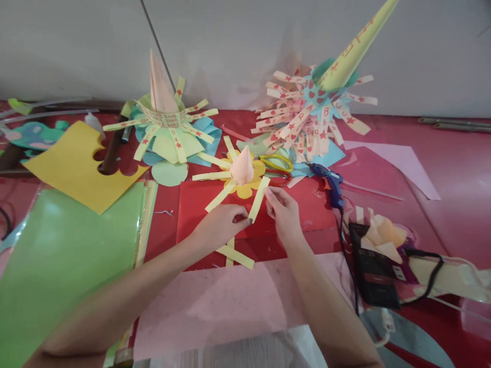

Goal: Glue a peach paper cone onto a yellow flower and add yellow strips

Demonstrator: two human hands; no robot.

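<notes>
A pale yellow paper strip (259, 199) is pinched between my two hands, one at each end. My left hand (222, 225) grips its lower end, its fingertips closed. At the upper end, my right hand (283, 209) has thumb and finger together on the strip. Just beyond stands a yellow paper flower (244, 191) with a small pale pink cone (242, 166) at its centre. Several pale strips stick out from the flower's left side and top. Below my left hand, loose paper strips (238, 256) lie crossed. Red sheet (203, 204) lies under the flower.
Behind are a green paper hat (164, 140) and a blue paper hat (326, 110), both with cones and lettered strips. Scissors (278, 163) and a blue glue gun (329, 184) lie near my right hand. Green sheets (72, 266) are on the left, a black phone (370, 276) on the right.
</notes>
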